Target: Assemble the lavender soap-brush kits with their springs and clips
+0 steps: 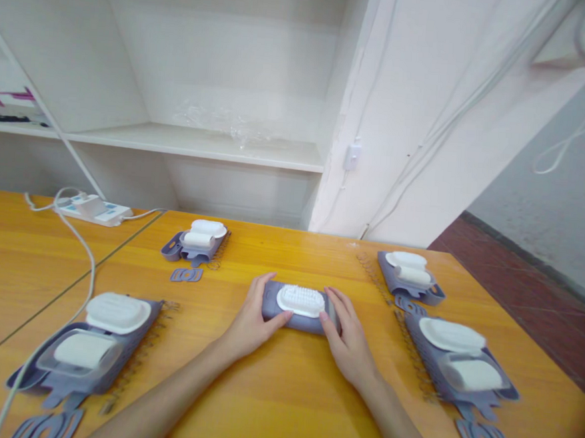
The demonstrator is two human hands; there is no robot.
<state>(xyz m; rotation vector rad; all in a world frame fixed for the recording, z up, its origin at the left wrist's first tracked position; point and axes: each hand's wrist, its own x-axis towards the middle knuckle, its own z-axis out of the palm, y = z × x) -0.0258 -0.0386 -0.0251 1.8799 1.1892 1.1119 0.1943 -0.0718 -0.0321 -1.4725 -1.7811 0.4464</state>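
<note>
A grey-blue oblong case (301, 322) lies in the middle of the wooden table. On its top sits a white oval piece (301, 300) covered with small nubs, like a brush. My left hand (258, 317) clasps the case's left end, thumb along the near edge and fingers behind. At the right end my right hand (345, 333) holds it the same way, its thumb near the white oval. The underside of the case is hidden.
Similar grey-blue sets with white ovals and white rollers lie at back left (198, 240), front left (88, 345), back right (409, 275) and front right (462, 364). Coiled springs lie beside them. A power strip (107, 213) with a white cable (91, 265) stands far left.
</note>
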